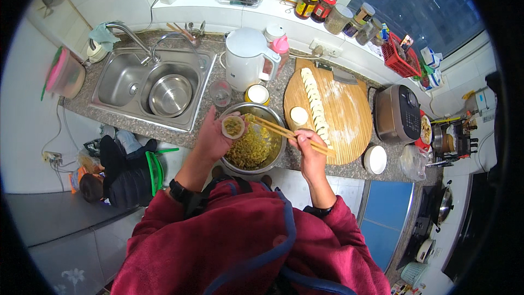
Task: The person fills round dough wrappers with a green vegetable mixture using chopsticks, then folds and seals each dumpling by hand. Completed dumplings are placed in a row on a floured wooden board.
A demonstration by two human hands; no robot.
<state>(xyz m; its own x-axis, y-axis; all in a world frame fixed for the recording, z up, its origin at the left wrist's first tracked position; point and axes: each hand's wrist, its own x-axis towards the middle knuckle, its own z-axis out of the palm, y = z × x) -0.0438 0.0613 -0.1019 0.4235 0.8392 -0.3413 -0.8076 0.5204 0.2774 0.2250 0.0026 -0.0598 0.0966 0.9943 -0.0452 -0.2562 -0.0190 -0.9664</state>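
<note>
My left hand [215, 137], palm up, holds a round dough wrapper [233, 127] with yellow-green filling on it, at the left rim of a steel bowl [279, 147]. Crumbly filling [249, 147] lies in the bowl. In my right hand [309, 149] is a pair of wooden chopsticks [278, 128], their tips over the bowl close to the wrapper. A round wooden board [348, 123], dusted with flour, lies to the right. On it stand a row of folded dumplings [314, 100] and a small stack of pale wrappers [299, 115].
A cleaver [344, 76] lies at the board's back edge. Behind the bowl are a white electric kettle [245, 57], a glass [220, 93] and an open jar [257, 94]. The steel sink [118, 78] is left; a rice cooker [395, 114] and a white bowl [375, 159] are right.
</note>
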